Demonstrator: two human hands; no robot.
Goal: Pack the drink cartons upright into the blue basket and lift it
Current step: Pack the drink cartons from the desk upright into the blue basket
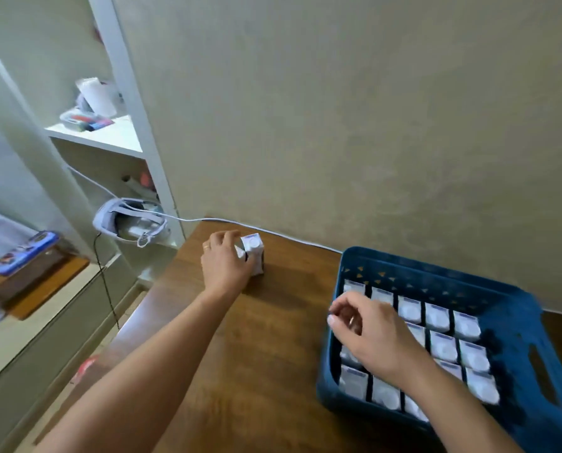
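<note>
A blue plastic basket (514,308) stands on the right of the wooden table (273,338), filled with several white drink cartons (443,346) upright in rows. Near the table's far left corner stand two more white cartons (254,248); my left hand (224,263) grips them from the left side. My right hand (368,331) hovers over the basket's left part with fingers loosely curled and holds nothing, hiding some cartons beneath it.
A white cable (289,237) runs along the wall behind the table. A white headset (126,220) lies on a low shelf to the left. White shelving (110,132) with small items stands further left. The basket has a handle slot (542,374) on its right side.
</note>
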